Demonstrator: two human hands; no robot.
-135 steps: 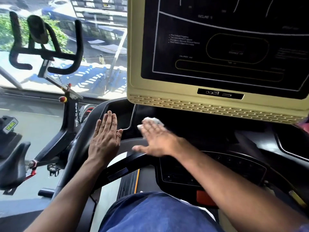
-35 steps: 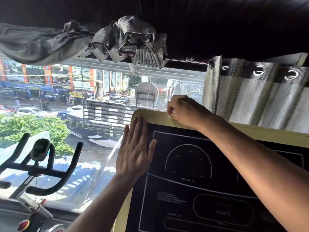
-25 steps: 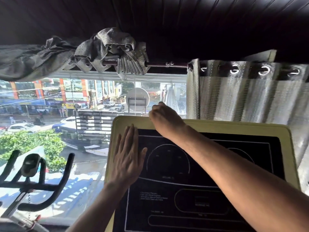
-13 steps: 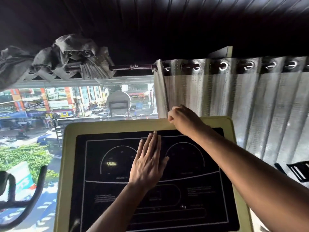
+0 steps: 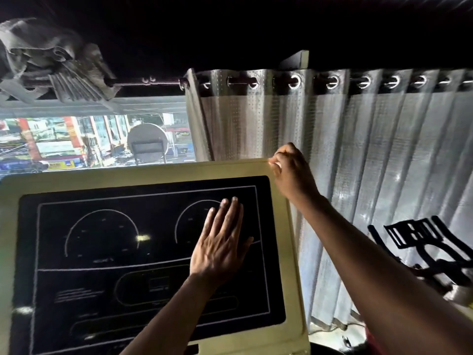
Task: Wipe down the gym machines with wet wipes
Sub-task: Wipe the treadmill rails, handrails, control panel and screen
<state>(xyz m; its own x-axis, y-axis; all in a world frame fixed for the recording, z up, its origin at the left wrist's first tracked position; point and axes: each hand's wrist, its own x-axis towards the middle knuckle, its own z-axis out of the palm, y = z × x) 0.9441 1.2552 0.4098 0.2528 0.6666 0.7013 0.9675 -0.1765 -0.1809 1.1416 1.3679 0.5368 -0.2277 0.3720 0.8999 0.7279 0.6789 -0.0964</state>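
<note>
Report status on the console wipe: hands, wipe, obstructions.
Left hand flat on the dark screen. Right hand gripping the wipe at the console frame top right corner. Curtain close behind; nothing blocking.

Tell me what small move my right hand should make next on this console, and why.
Probably turn the corner and draw the right hand down the cream frame's right side. It grips the wipe at the top right corner, so the top edge ends there, while the left hand rests flat on the dark screen.
</note>
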